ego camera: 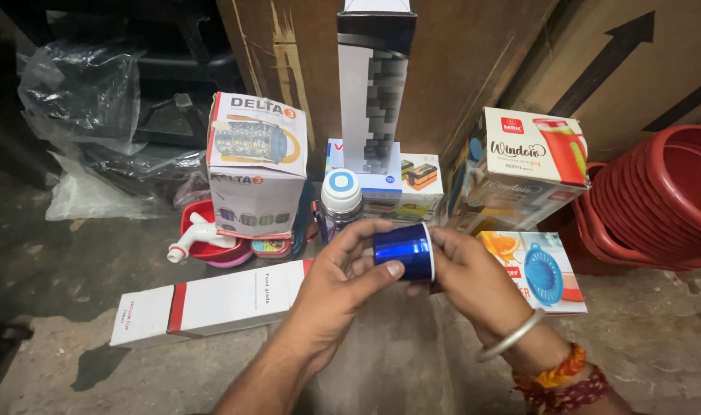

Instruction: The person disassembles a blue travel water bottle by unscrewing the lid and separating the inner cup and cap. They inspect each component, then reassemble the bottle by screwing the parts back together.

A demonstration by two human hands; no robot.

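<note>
Slippage is the risk: left hand (343, 273) and right hand (462, 277) pinch the glossy blue metal cup (402, 251); dropped, it hits the white-capped flask (340, 201) at eleven o'clock.

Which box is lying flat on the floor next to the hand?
The long white box with a red stripe, just left of the left hand. It lies flat on its own; the other boxes stand or are stacked behind.
</note>
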